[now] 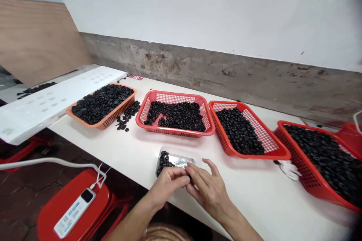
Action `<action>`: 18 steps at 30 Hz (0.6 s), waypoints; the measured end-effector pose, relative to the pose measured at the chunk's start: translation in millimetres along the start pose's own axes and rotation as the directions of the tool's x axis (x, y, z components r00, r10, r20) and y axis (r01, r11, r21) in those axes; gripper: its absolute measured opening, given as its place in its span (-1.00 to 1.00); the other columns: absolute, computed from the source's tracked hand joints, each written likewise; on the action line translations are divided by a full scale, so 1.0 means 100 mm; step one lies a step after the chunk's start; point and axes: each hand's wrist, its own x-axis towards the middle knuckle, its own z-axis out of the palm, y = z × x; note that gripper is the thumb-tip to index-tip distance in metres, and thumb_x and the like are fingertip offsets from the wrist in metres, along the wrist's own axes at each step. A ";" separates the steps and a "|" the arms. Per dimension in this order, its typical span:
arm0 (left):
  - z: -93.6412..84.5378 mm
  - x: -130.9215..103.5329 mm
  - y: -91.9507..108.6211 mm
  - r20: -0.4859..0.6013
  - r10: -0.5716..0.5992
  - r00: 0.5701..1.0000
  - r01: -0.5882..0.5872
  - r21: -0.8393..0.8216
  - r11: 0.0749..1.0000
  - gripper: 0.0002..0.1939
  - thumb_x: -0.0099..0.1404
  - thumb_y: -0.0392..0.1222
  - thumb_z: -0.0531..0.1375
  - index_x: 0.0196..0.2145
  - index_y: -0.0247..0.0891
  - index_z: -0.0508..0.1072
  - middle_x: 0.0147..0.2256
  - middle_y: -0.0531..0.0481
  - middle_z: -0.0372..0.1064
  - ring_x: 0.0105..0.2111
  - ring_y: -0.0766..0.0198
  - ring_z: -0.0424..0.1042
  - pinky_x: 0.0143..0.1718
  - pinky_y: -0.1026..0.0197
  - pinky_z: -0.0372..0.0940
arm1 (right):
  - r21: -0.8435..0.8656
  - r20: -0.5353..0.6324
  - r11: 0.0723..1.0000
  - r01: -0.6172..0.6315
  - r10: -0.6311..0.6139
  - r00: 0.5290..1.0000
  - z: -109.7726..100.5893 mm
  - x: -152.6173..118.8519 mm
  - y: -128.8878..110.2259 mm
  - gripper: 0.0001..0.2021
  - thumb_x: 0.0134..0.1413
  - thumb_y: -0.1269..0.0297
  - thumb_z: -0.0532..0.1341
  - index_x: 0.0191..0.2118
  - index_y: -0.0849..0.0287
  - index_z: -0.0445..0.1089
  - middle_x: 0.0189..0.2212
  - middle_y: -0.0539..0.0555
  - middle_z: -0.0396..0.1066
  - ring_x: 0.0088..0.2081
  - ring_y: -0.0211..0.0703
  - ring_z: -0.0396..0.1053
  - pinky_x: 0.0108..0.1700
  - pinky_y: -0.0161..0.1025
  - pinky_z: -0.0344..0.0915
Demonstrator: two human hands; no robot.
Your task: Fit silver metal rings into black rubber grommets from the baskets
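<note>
My left hand [169, 183] and my right hand [209, 189] meet over the front edge of the white table. Pinched between their fingertips is a small black round part [188, 177], mostly covered by the fingers. The left thumb and forefinger close on it from one side, and the right fingers press on it from the other. Just beyond the hands sits a shallow clear plastic tray [157, 154]. Black rings [163, 161] fill its left side, and small shiny pieces [181, 161] lie on its right, partly hidden by my hands.
Behind the tray, a red basket [174, 132] holds small black rings. Other baskets of black parts stand left [104, 122] and right [250, 155]. Loose black pieces [124, 119] lie between two baskets. A white board [56, 99] is at left; a power strip [75, 212] rests on a red stool [48, 214].
</note>
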 end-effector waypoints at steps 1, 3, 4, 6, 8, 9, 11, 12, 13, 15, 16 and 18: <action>-0.01 0.00 0.00 0.000 0.000 1.000 0.000 0.003 1.000 -0.74 0.21 -0.05 0.33 -0.40 -0.35 0.59 -0.50 0.03 0.35 -0.43 0.32 0.23 -0.29 0.27 0.12 | -0.008 -0.001 1.000 0.010 -0.010 1.000 0.01 -0.02 0.00 -0.71 0.29 0.46 0.14 0.09 0.35 0.30 -0.17 0.26 0.57 -0.13 -0.09 0.55 0.22 0.12 0.20; -0.01 0.01 -0.02 -0.020 0.001 1.000 -0.001 0.008 1.000 -0.73 0.20 -0.05 0.33 -0.43 -0.35 0.58 -0.52 0.04 0.32 -0.44 0.33 0.22 -0.31 0.27 0.11 | -0.037 0.007 0.999 0.033 -0.033 0.999 0.03 -0.07 -0.01 -0.71 0.30 0.47 0.13 0.10 0.41 0.29 -0.17 0.28 0.57 -0.10 -0.05 0.54 0.18 0.12 0.27; -0.01 0.02 -0.03 -0.029 -0.001 1.000 0.001 0.009 1.000 -0.72 0.19 -0.04 0.34 -0.45 -0.36 0.58 -0.53 0.04 0.32 -0.44 0.32 0.22 -0.31 0.27 0.12 | -0.058 0.021 0.997 0.047 -0.046 0.999 0.04 -0.10 -0.02 -0.70 0.30 0.48 0.12 0.11 0.44 0.29 -0.16 0.30 0.56 -0.08 -0.03 0.53 0.15 0.13 0.31; 0.01 0.02 -0.07 -0.035 -0.014 0.999 0.014 0.001 1.000 -0.72 0.17 -0.04 0.35 -0.45 -0.36 0.58 -0.51 0.02 0.35 -0.43 0.30 0.25 -0.29 0.25 0.14 | -0.099 0.071 0.991 0.090 -0.083 0.994 0.03 -0.15 -0.02 -0.68 0.30 0.50 0.10 0.12 0.50 0.27 -0.12 0.35 0.54 -0.02 0.04 0.50 0.10 0.13 0.39; 0.04 0.02 -0.11 -0.038 -0.026 0.999 0.026 -0.005 1.000 -0.71 0.16 -0.03 0.36 -0.44 -0.37 0.59 -0.50 0.00 0.38 -0.42 0.28 0.28 -0.28 0.24 0.16 | -0.124 0.127 0.979 0.159 -0.144 0.981 -0.01 -0.18 0.00 -0.65 0.29 0.52 0.09 0.15 0.54 0.26 -0.08 0.40 0.51 0.02 0.09 0.48 0.07 0.13 0.43; 0.06 0.02 -0.12 -0.041 -0.027 0.999 0.027 -0.007 1.000 -0.71 0.16 -0.03 0.36 -0.43 -0.37 0.60 -0.49 -0.01 0.39 -0.42 0.27 0.29 -0.27 0.23 0.17 | -0.123 0.149 0.972 0.198 -0.179 0.972 -0.04 -0.19 0.02 -0.64 0.29 0.52 0.09 0.16 0.54 0.26 -0.08 0.40 0.51 0.02 0.10 0.47 0.07 0.13 0.44; 0.10 0.01 -0.14 -0.049 -0.019 0.999 0.018 -0.016 1.000 -0.70 0.17 -0.01 0.35 -0.42 -0.37 0.60 -0.49 -0.01 0.41 -0.41 0.26 0.31 -0.27 0.23 0.18 | -0.106 0.164 0.959 0.261 -0.242 0.956 -0.10 -0.18 0.08 -0.63 0.28 0.53 0.10 0.17 0.52 0.26 -0.11 0.39 0.53 0.02 0.11 0.48 0.08 0.14 0.43; 0.12 0.02 -0.14 -0.052 -0.011 0.999 0.010 -0.020 1.000 -0.70 0.18 -0.01 0.34 -0.41 -0.36 0.60 -0.48 -0.01 0.41 -0.40 0.25 0.31 -0.26 0.23 0.19 | -0.097 0.159 0.956 0.278 -0.261 0.952 -0.13 -0.16 0.11 -0.63 0.28 0.53 0.11 0.17 0.51 0.26 -0.12 0.38 0.54 0.01 0.10 0.48 0.09 0.16 0.43; 0.14 0.02 -0.14 -0.054 -0.002 0.999 0.001 -0.018 1.000 -0.70 0.19 -0.01 0.33 -0.41 -0.36 0.60 -0.48 -0.01 0.42 -0.40 0.24 0.32 -0.26 0.22 0.19 | -0.085 0.148 0.955 0.286 -0.271 0.951 -0.15 -0.15 0.14 -0.63 0.27 0.54 0.11 0.17 0.51 0.26 -0.14 0.37 0.54 0.01 0.10 0.49 0.10 0.17 0.42; 0.17 0.02 -0.12 -0.046 0.012 0.999 -0.012 0.010 1.000 -0.72 0.22 -0.04 0.31 -0.43 -0.35 0.60 -0.48 -0.01 0.43 -0.39 0.24 0.33 -0.25 0.23 0.20 | -0.060 0.108 0.962 0.267 -0.260 0.960 -0.16 -0.13 0.18 -0.62 0.28 0.53 0.12 0.18 0.52 0.25 -0.16 0.37 0.55 -0.02 0.08 0.51 0.11 0.18 0.40; 0.17 0.01 -0.11 -0.034 0.017 0.999 -0.016 0.035 0.999 -0.72 0.23 -0.04 0.30 -0.44 -0.35 0.60 -0.48 -0.01 0.43 -0.39 0.24 0.34 -0.25 0.23 0.20 | -0.043 0.082 0.969 0.243 -0.239 0.968 -0.15 -0.12 0.18 -0.61 0.28 0.52 0.12 0.19 0.51 0.23 -0.16 0.36 0.55 -0.04 0.05 0.52 0.12 0.17 0.40; 0.16 0.00 -0.10 -0.003 0.026 1.000 -0.026 0.099 0.995 -0.70 0.27 -0.04 0.27 -0.43 -0.34 0.61 -0.48 -0.02 0.45 -0.39 0.23 0.36 -0.25 0.23 0.22 | -0.010 0.029 0.985 0.175 -0.174 0.984 -0.13 -0.11 0.15 -0.57 0.28 0.49 0.13 0.23 0.44 0.19 -0.17 0.31 0.56 -0.09 -0.01 0.54 0.13 0.13 0.39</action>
